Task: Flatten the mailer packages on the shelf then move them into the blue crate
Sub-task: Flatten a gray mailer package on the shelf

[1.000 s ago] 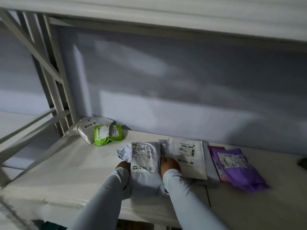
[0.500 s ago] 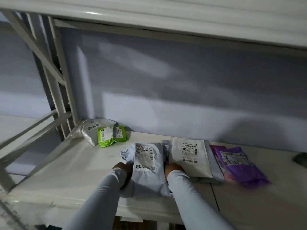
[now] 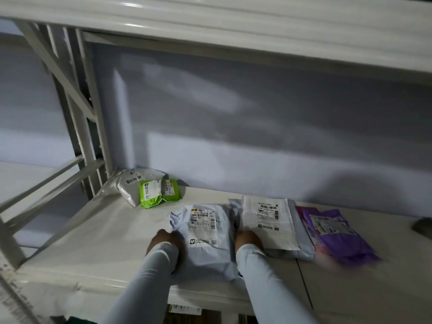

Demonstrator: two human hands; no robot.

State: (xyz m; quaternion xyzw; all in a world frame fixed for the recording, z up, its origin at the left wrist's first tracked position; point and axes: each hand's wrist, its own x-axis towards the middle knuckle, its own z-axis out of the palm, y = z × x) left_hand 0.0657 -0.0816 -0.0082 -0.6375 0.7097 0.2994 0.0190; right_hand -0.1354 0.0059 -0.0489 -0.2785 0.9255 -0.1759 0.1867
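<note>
A shelf [image 3: 98,235] holds several mailer packages in a loose row. Near its front edge lies the middle mailer [image 3: 203,232], with the person's left hand [image 3: 163,240] at its left side and the right hand [image 3: 247,240] at its right side. Just right of it lies a second mailer [image 3: 268,220], resting on top of another flat mailer [image 3: 304,250]. Further right, touching that one, lies a fourth mailer [image 3: 336,235]. At the back left corner, against the wall, a bulky mailer [image 3: 129,187] sits with two small packets [image 3: 159,192] in front of it, side by side.

A dark object [image 3: 422,226], too blurred to identify, lies at far right.
</note>
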